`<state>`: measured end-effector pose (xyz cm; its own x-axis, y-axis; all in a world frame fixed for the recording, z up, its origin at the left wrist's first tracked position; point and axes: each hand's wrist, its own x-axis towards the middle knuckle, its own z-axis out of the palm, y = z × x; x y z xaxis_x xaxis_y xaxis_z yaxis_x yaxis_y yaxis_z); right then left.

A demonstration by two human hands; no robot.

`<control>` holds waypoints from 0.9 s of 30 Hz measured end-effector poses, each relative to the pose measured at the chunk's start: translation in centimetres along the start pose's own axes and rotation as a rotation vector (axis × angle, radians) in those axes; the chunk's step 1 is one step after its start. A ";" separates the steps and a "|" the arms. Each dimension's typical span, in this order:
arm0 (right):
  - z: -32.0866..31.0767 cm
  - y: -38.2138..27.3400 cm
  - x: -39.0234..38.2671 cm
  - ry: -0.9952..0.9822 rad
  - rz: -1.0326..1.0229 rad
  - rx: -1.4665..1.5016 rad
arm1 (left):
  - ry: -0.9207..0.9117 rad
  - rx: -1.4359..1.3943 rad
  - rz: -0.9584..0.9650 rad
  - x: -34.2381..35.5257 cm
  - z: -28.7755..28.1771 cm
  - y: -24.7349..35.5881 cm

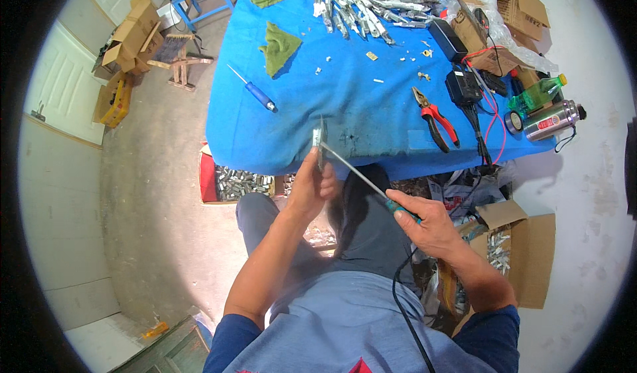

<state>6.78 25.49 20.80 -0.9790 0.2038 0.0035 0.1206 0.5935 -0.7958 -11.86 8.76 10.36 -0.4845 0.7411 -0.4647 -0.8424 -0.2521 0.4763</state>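
Over the table's near edge, my left hand (310, 190) pinches a small, narrow silvery-white metal piece (317, 137) between thumb and fingers. My right hand (430, 224) is wrapped round the teal handle of a long-shafted screwdriver (358, 173). Its thin shaft slants up and left, and the tip meets the piece just above my left fingers; whether it sits in a gap or only touches is too small to tell. Farther off to the left lies a blue-handled screwdriver (259, 97). Red-and-black pliers (435, 119) rest on the cloth to the right.
A blue cloth (371, 107) covers the table. A pile of silvery strips (361, 4) lies at the far side, with green rags (279, 48) to its left. Chargers, cables and a steel flask (551, 121) crowd the right. Below stand a red box (209, 174) and a cardboard box (534, 260).
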 end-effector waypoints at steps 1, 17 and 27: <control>0.1 0.1 0.1 0.025 -0.022 0.013 | -0.044 -0.020 -0.003 0.1 -0.7 0.0; -0.1 0.0 1.0 -0.034 -0.014 -0.109 | 0.138 0.117 -0.046 -0.4 0.3 1.0; -1.8 -1.7 2.1 -0.082 -0.083 -0.223 | 0.237 0.272 -0.031 -0.6 0.9 0.9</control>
<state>4.86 26.33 23.25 -0.9960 0.0887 0.0065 0.0639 0.7642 -0.6418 -12.15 8.66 11.71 -0.5276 0.5733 -0.6269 -0.7793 -0.0328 0.6258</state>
